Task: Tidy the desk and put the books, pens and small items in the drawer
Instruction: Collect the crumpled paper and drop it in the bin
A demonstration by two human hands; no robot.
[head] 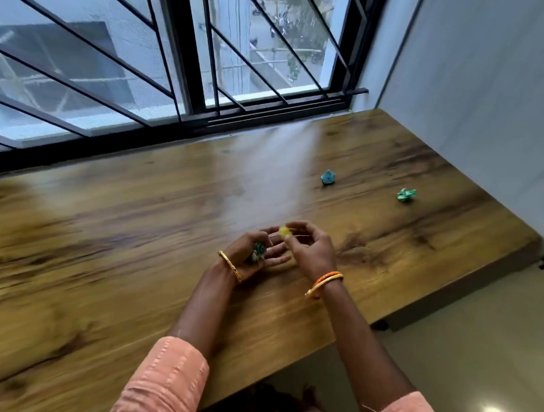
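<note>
Yellow and crumpled, a small paper scrap (283, 230) sits pinched between the fingertips of the right hand (309, 248), just right of centre in the frame. The left hand (254, 253) lies palm-up beside it, fingers loosely curled round a green-and-white scrap (258, 251) resting in the palm; motion blur makes the finer shape hard to read. Both hands hover close together, fingertips nearly touching, over the wooden desk (134, 228).

These scraps look feather-light, soft and easily crushed, so a gentle fingertip pinch anywhere on the wad should do, and several could probably be gathered in one palm. They would not slip much, though a draught or a quick move might scatter them.

Farther out, toward the right of the frame, a blue crumpled wad (328, 177) and a green crumpled wad (406, 195) lie well apart from the hands on the desk, near each other. The desk top is smooth, glossy wood-grain laminate. Bangles circle both wrists above peach sleeves. No drawer is visible. A barred window (178, 54) fills the upper left.
</note>
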